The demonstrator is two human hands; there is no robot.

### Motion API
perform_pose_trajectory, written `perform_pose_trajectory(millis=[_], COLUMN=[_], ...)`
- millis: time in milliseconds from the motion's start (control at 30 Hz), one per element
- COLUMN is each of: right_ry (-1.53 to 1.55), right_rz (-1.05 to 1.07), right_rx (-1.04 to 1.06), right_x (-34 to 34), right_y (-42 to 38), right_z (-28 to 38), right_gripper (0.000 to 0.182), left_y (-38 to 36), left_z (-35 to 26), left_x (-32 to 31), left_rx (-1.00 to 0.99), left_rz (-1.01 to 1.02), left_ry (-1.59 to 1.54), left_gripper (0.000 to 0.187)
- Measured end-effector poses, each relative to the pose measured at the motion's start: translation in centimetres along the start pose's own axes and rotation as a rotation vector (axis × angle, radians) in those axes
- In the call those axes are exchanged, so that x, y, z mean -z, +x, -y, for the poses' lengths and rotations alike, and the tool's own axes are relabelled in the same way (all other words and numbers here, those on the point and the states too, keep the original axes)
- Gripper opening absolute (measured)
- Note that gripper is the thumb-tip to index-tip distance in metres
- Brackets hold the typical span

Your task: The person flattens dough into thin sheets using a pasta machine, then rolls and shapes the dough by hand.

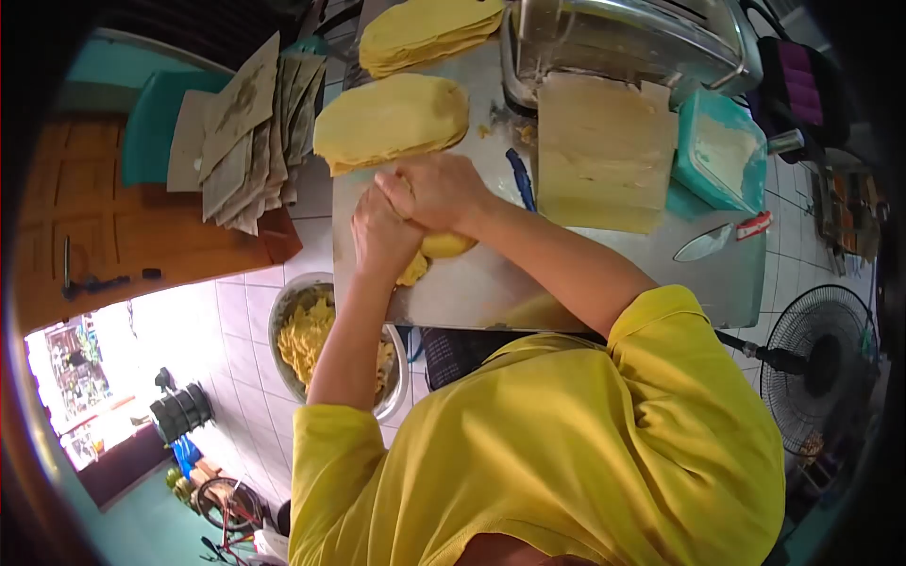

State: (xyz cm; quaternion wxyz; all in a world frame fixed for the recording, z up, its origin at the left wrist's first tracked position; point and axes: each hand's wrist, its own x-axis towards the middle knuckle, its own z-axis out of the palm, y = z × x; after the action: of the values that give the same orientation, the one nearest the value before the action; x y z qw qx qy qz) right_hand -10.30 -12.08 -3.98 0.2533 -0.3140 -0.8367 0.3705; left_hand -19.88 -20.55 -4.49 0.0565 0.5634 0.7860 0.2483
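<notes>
My left hand (382, 229) and my right hand (437, 191) are together near the left front part of the metal table, fingers closed and pressed down on a lump of yellow dough (447, 246). Most of the lump is hidden under my hands and wrists. A ragged bit of dough (412, 271) sticks out beside my left wrist. Just beyond my knuckles lies a stack of flat yellow dough sheets (392, 118). Farther back is a second stack of sheets (429, 36).
A metal machine (628, 47) stands at the back, a tan board (604, 156) before it. To the right are a teal tub of white powder (725, 156) and a red-handled knife (703, 243). Below the table's left edge, a basin (280, 325) holds crumbly dough. A fan (816, 363) stands right.
</notes>
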Motion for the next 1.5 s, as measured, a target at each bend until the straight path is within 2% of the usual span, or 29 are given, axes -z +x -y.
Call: perform_pose_trajectory(millis=[133, 167, 200, 267, 333, 400, 433, 500, 533, 567, 600, 633, 667, 700, 733, 800, 833, 1000, 1100, 1200, 1267, 1400, 1467, 1500], right_ry=[-0.058, -0.058, -0.052, -0.048, -0.038, -0.055, -0.068, -0.053, -0.037, -0.035, -0.044, -0.052, -0.053, -0.016, 0.023, 0.01, -0.034, -0.164, -0.256, -0.262, -0.267, -0.228, -0.292, -0.301], right_rz=[-0.207, -0.2, -0.222, -0.238, -0.16, -0.107, -0.052, -0.007, 0.046, 0.045, 0.145, 0.246, 0.246, 0.36, 0.475, 0.495, 0.508, 0.619, 0.591, 0.557, 0.569, 0.508, 0.197, 0.191], right_rx=[0.121, 0.137, 0.159, 0.194, 0.151, 0.182, 0.203, 0.278, 0.344, 0.346, 0.329, 0.309, 0.304, 0.199, 0.092, 0.013, 0.012, 0.082, 0.236, 0.23, 0.248, 0.207, 0.412, 0.423], right_x=[-0.2, -0.3, -0.5, -0.3, 0.1, 0.8, 1.3, 2.2, 2.7, 3.3, 4.3, 5.1, 5.7, 6.4, 6.7, 6.2, 5.6, 3.9, 3.0, 2.5, 2.2, 1.7, 1.5, 2.1], right_y=[0.8, 0.9, 0.9, 0.7, 0.0, -0.9, -1.4, -3.2, -4.4, -5.7, -7.0, -7.9, -8.3, -8.5, -8.5, -7.8, -7.2, -3.5, -1.4, 0.3, 1.3, 0.2, -1.3, -1.9], right_z=[-0.7, -0.9, -1.1, -0.9, -0.5, -0.5, -0.5, -0.7, -0.6, -0.7, -0.3, 0.3, 1.0, 1.6, 1.8, 1.6, 1.1, -0.1, -1.3, -2.2, -2.9, -2.8, -3.5, -3.0], right_gripper=[0.035, 0.035, 0.035, 0.035, 0.036, 0.035, 0.034, 0.033, 0.032, 0.032, 0.033, 0.036, 0.036, 0.043, 0.051, 0.058, 0.056, 0.048, 0.038, 0.035, 0.032, 0.03, 0.034, 0.034], left_y=[1.5, 1.5, 1.3, 0.9, 0.4, 0.1, -0.3, -0.9, -1.3, -1.6, -1.8, -1.9, -2.0, -2.2, -2.6, -3.3, -3.7, -2.7, -1.6, -1.2, -1.3, -2.1, -2.5, -2.6], left_z=[0.1, -0.5, -0.5, -0.2, -0.5, -0.8, -0.8, -0.4, -0.2, -0.1, -0.2, -1.3, -2.7, -3.5, -3.3, -2.5, -2.4, -0.6, 0.7, 1.3, 1.7, 1.3, 0.7, 0.5], left_x=[-0.4, 0.1, -0.1, -0.9, 0.1, 1.1, 2.2, 5.1, 5.9, 6.5, 7.0, 7.8, 8.4, 8.5, 7.8, 6.2, 5.6, 3.3, 2.6, 1.8, 1.2, 0.6, 0.9, 1.4], left_rx=[-0.021, 0.072, 0.081, 0.031, 0.0, 0.028, 0.024, 0.18, 0.181, 0.181, 0.179, 0.179, 0.158, 0.135, 0.133, -0.163, -0.205, -0.172, -0.18, -0.199, -0.228, -0.142, -0.131, -0.136], left_rz=[-0.047, 0.0, -0.019, -0.117, -0.069, 0.087, 0.082, 0.463, 0.462, 0.491, 0.52, 0.523, 0.654, 0.782, 0.79, 0.649, 0.567, 0.441, 0.372, 0.274, 0.118, -0.002, -0.005, -0.019], left_ry=[-0.018, -0.056, -0.057, -0.016, -0.034, 0.016, 0.018, -0.542, -0.538, -0.582, -0.627, -0.627, -0.435, -0.24, -0.245, -0.027, -0.031, -0.043, -0.059, -0.04, 0.002, -0.019, 0.05, 0.051], left_gripper=[0.039, 0.04, 0.04, 0.04, 0.047, 0.067, 0.067, 0.073, 0.073, 0.078, 0.083, 0.083, 0.083, 0.083, 0.083, 0.073, 0.06, 0.046, 0.039, 0.034, 0.035, 0.036, 0.04, 0.04])
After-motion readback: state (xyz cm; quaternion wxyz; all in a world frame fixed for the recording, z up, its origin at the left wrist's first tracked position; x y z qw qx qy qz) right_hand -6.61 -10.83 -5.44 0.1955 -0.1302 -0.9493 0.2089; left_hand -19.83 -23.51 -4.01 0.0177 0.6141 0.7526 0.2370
